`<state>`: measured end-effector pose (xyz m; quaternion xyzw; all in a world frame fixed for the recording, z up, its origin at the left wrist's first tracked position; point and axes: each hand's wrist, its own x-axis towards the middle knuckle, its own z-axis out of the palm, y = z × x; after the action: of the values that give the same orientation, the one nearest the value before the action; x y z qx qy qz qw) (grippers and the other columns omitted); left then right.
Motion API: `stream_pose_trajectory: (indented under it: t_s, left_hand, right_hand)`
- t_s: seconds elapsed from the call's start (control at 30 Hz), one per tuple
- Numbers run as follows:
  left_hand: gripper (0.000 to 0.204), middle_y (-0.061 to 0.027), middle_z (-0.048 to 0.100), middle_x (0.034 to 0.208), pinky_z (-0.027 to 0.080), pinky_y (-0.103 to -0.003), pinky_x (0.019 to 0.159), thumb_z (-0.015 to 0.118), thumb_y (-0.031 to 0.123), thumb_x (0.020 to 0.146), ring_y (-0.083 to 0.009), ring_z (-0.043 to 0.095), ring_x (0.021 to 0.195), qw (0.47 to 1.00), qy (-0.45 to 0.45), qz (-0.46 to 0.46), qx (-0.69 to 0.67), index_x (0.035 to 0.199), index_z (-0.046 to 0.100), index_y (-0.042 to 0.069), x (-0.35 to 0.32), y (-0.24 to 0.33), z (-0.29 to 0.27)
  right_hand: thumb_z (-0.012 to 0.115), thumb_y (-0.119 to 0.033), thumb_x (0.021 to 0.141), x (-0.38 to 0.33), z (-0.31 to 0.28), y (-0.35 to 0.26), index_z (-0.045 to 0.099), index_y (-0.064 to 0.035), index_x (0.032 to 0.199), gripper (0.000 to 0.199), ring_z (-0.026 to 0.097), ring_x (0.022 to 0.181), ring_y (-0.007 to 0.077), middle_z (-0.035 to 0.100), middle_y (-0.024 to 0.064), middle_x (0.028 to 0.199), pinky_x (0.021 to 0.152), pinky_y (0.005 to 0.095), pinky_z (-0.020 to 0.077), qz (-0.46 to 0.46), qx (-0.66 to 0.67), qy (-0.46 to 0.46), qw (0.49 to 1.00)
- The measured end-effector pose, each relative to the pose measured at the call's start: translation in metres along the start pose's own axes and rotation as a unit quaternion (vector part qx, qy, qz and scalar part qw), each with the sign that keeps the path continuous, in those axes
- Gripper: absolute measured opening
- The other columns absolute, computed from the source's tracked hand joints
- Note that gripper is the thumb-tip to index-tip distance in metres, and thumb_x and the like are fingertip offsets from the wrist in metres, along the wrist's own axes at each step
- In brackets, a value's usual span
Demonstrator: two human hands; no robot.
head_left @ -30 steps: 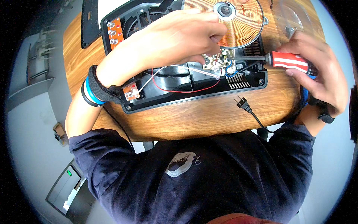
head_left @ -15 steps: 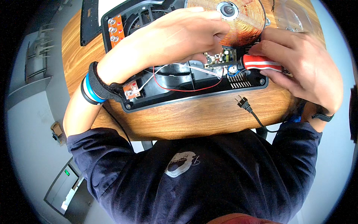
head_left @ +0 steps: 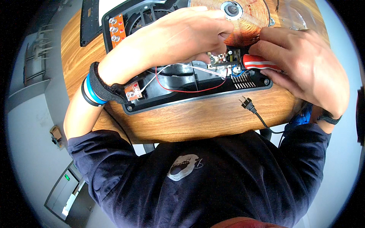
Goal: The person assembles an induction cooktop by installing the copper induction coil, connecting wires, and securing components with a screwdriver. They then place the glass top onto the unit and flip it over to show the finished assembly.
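At the far left a small orange button board [head_left: 115, 29] sits in the corner of the open black casing [head_left: 197, 97] on the wooden tabletop [head_left: 190, 117]. The left hand [head_left: 178, 34], with a blue band and black strap [head_left: 93, 89] at the wrist, reaches across the casing, its fingers [head_left: 218, 38] curled together and pinching down at the small circuit board [head_left: 224, 59] just below the copper coil [head_left: 243, 19]. A red wire [head_left: 190, 90] loops beneath it. To the right, the screwdriver [head_left: 260, 62] lies nearly level, long axis running left to right, tip end pointing left toward the circuit board. The right hand [head_left: 308, 68] wraps its red-and-white handle, fingers closed around it. A black plug [head_left: 247, 103] lies on the tabletop below.
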<state>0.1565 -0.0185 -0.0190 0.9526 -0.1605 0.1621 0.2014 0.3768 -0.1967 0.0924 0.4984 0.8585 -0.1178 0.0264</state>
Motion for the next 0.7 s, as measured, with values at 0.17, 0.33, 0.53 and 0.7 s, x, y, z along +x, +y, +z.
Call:
stream_pose_trajectory:
  t_s: [0.17,0.33,0.53,0.7]
  left_hand:
    - [0.042,-0.0221,0.065,0.111,0.058,-0.046,0.089,0.082,0.005,0.092,-0.0400,0.069,0.100,0.974,-0.112,-0.135,-0.146,0.125,0.057,-0.002,0.013,0.005,-0.019]
    - [0.046,-0.0211,0.064,0.112,0.057,-0.045,0.086,0.084,0.009,0.091,-0.0393,0.068,0.097,0.974,-0.110,-0.139,-0.139,0.128,0.058,-0.001,0.020,0.008,-0.023]
    - [0.032,-0.0046,0.070,0.121,0.056,-0.043,0.104,0.091,0.011,0.076,-0.0298,0.067,0.118,1.000,0.000,-0.012,0.002,0.107,0.082,0.008,0.000,0.007,-0.004]
    - [0.034,-0.0055,0.071,0.126,0.056,-0.042,0.108,0.091,0.012,0.076,-0.0312,0.068,0.123,1.000,0.000,-0.002,0.020,0.109,0.082,0.009,0.003,0.007,-0.002]
  right_hand:
    - [0.082,-0.013,0.085,0.006,-0.005,-0.010,0.074,-0.0036,0.116,0.033,0.074,0.101,0.0391,0.072,0.0146,0.114,0.082,0.0509,0.0584,-0.003,-0.020,0.002,1.000]
    - [0.082,-0.009,0.084,0.008,-0.008,-0.020,0.074,-0.0029,0.115,0.032,0.074,0.101,0.0371,0.071,0.0135,0.114,0.079,0.0472,0.0591,-0.008,-0.014,0.019,1.000]
    - [0.080,-0.007,0.086,0.018,-0.012,-0.023,0.076,-0.0026,0.113,0.027,0.073,0.098,0.0313,0.067,0.0130,0.114,0.078,0.0388,0.0590,-0.073,0.079,0.094,0.990]
    - [0.075,-0.012,0.095,0.020,-0.012,-0.029,0.076,-0.0035,0.112,0.019,0.071,0.099,0.0271,0.068,0.0121,0.115,0.080,0.0376,0.0581,-0.064,0.129,0.104,0.984]
